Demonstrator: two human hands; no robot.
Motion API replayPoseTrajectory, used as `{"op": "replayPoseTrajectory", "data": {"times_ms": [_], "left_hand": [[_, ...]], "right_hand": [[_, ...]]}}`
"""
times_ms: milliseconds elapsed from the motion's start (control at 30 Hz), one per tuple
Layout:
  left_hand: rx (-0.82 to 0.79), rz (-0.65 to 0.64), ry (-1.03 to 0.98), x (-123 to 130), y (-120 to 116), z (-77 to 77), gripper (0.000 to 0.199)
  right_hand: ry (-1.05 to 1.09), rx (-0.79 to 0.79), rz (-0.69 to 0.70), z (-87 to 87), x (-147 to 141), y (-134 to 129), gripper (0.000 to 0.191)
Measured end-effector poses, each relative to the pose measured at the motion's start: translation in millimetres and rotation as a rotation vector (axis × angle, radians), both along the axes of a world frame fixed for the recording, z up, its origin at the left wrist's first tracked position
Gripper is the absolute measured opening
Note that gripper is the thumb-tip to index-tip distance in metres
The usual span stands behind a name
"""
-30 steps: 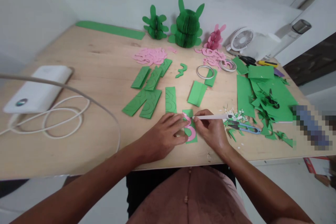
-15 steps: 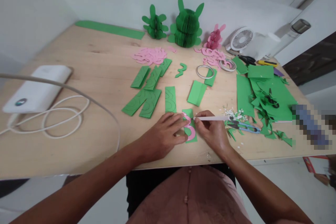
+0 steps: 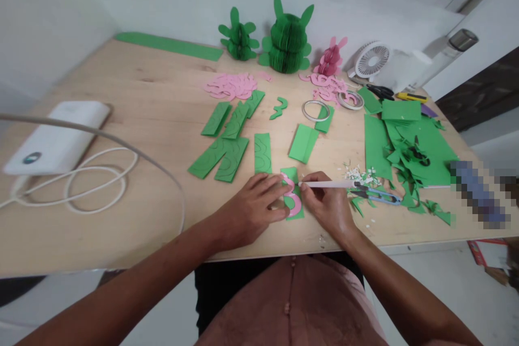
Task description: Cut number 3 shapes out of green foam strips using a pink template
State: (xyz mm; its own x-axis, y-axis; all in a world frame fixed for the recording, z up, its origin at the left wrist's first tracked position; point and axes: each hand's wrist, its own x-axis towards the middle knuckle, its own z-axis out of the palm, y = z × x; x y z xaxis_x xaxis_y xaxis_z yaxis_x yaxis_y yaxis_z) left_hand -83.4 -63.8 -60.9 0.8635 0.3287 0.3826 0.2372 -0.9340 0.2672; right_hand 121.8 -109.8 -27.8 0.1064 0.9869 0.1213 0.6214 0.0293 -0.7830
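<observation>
Fingers spread wide, your left hand (image 3: 251, 211) lies flat near the front of the wooden tabletop (image 3: 156, 243), its fingertips on a pink cutout (image 3: 295, 207) shaped like a 3. That cutout sits right on top of a green strip (image 3: 291, 171), between your two hands. Over on the other side, your right hand (image 3: 326, 206) has a white pen (image 3: 330, 184) pinched near its tip, the point down by the strip's right edge, the barrel lying nearly level.

Just beyond your right wrist, blue snips (image 3: 381, 196) rest among green scraps (image 3: 411, 189), with white bits (image 3: 362, 175) scattered close by. Far off to your left, there's a white cable (image 3: 121, 189) in loops beside a white box-like device (image 3: 59, 135).

Past your left knuckles, you've got marked green pieces (image 3: 232, 165) showing drawn curves, some overlapping. Folded green card (image 3: 303, 143) lies to the right of them, and a wavy green cutout (image 3: 279, 108) farther up.

Deeper still, two pink piles (image 3: 233, 86), well apart, and at the back, along the wall, three paper figures (image 3: 286, 46): two green, one pink, with a white fan (image 3: 372, 60) to their right.
</observation>
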Motion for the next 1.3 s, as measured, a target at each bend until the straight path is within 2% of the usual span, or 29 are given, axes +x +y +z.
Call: {"op": "replayPoseTrajectory", "data": {"times_ms": [200,500,933,1300], "left_hand": [[0.001,-0.004,0.005,-0.3,-0.1,0.1,0.03],[0.013,0.002,-0.005,0.5,-0.2,2.3,0.029],[0.023,-0.003,-0.006,1.7,0.2,3.9,0.029],[0.003,-0.002,0.019,0.9,-0.7,4.3,0.03]], "right_hand": [[0.064,0.0,-0.044,-2.0,-0.3,1.0,0.012],[0.118,-0.001,-0.033,-6.1,-0.3,3.2,0.011],[0.072,0.013,0.008,-15.1,-0.3,14.0,0.01],[0.077,-0.002,0.012,-9.9,1.3,9.8,0.012]]}}
